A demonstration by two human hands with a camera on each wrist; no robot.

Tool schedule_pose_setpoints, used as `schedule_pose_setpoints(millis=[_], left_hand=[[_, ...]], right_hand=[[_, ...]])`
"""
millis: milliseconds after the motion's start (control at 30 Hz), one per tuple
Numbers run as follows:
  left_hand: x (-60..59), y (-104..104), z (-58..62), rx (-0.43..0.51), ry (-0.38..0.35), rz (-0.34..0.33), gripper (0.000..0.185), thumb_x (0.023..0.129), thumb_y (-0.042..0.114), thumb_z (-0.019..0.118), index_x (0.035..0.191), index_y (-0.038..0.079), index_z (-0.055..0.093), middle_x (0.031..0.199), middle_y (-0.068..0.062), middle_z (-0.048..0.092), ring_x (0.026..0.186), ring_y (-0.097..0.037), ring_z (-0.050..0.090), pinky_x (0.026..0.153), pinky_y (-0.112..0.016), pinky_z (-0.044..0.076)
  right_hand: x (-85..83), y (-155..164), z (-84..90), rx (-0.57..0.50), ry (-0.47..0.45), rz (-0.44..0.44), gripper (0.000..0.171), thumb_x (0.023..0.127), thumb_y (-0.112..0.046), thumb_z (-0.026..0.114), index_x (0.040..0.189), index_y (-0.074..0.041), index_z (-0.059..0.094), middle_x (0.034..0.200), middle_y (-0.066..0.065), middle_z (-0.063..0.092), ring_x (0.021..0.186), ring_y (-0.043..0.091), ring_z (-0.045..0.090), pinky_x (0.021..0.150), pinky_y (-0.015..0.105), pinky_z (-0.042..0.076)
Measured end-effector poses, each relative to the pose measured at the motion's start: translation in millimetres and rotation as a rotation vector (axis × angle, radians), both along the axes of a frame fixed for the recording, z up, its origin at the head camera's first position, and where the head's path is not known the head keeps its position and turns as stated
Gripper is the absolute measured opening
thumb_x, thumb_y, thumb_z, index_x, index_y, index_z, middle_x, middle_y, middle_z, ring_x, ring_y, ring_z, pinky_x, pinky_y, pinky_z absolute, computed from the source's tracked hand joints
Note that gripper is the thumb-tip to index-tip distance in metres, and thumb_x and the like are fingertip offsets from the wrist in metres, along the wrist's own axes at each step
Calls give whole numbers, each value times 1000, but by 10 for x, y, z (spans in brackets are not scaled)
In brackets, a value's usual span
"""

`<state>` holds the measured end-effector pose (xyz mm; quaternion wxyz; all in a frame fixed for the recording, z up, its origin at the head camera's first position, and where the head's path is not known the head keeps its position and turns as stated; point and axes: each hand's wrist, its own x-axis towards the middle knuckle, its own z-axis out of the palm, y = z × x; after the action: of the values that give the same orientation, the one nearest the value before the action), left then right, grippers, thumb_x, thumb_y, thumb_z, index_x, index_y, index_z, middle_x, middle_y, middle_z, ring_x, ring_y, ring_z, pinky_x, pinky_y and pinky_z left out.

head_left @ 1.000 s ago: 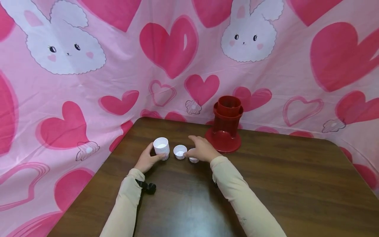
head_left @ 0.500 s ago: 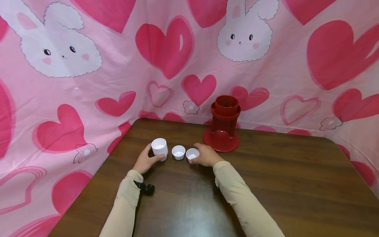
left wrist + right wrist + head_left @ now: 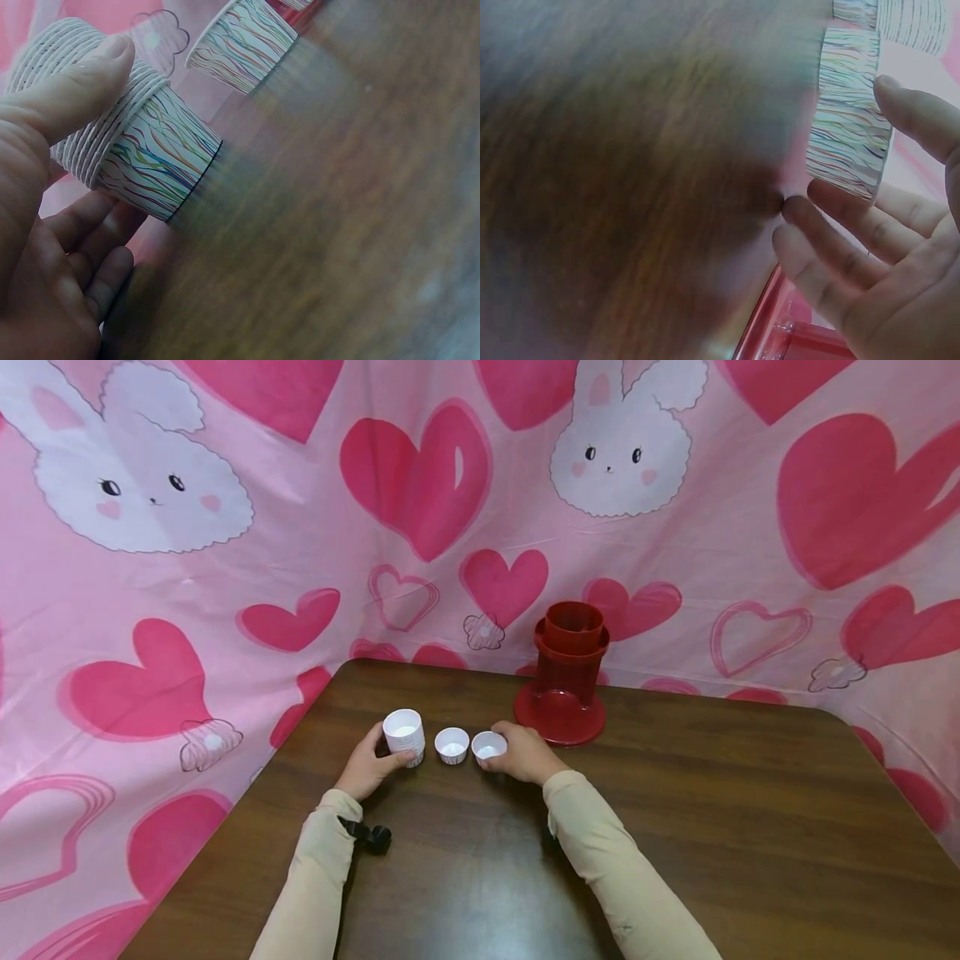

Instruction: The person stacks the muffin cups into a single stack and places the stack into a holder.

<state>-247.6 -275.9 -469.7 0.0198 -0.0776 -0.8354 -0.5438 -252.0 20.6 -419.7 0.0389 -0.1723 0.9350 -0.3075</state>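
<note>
Pink heart-and-bunny cloth behind dark wood tabletop

Head view: tabletop (image 3: 675, 827) carries a stack of paper cups (image 3: 404, 737), a middle single cup (image 3: 452, 746), a right cup (image 3: 489, 748) and a red dispenser (image 3: 567, 675) behind them. Left hand (image 3: 365, 767) curls round the stack; right hand (image 3: 525, 753) curls round the right cup.

Left wrist: thumb (image 3: 71, 86) lies on the stack's rims (image 3: 112, 142), fingers below.

Right wrist: thumb and fingers (image 3: 832, 232) bracket the striped cup (image 3: 851, 120); contact unclear.

Red plastic dispenser (image 3: 570, 681) upright at brown table (image 3: 712, 827) back edge; pink heart-bunny cloth (image 3: 225, 527) behind.
</note>
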Motion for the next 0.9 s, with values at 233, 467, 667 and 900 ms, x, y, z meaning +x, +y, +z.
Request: schedule_pose_setpoints(millis=[233, 467, 667, 900], left_hand=[[20, 5, 4, -6, 16, 7, 76, 88, 24, 81, 149, 4, 39, 140, -22, 51, 129, -37, 46, 110, -54, 34], [30, 11, -10, 1, 38, 7, 76, 88, 21, 81, 149, 4, 40, 138, -22, 52, 127, -37, 48, 108, -52, 35], [62, 13, -12, -8, 40, 14, 75, 88, 23, 81, 149, 4, 40, 138, -22, 52, 127, -36, 48, 108, -52, 35], [88, 17, -26, -15, 40, 15, 75, 89, 24, 80, 149, 4, 40, 139, -22, 52, 128, -36, 47, 109, -53, 35]], right_hand=[[9, 5, 10, -58, 4, -22, 61, 82, -28, 85, 131, 0, 62, 119, 14, 67, 105, 35, 58, 95, 47, 47], [14, 20, -16, -138, 27, -30, 58, 80, -23, 87, 129, -2, 63, 118, 12, 68, 105, 31, 60, 94, 45, 48], [40, 37, -17, -166, 38, -18, 57, 79, -20, 88, 127, -3, 63, 116, 10, 68, 103, 28, 61, 94, 44, 49], [80, 26, 15, -196, 17, -24, 58, 81, -22, 87, 130, -4, 63, 119, 10, 67, 106, 28, 60, 96, 43, 48]])
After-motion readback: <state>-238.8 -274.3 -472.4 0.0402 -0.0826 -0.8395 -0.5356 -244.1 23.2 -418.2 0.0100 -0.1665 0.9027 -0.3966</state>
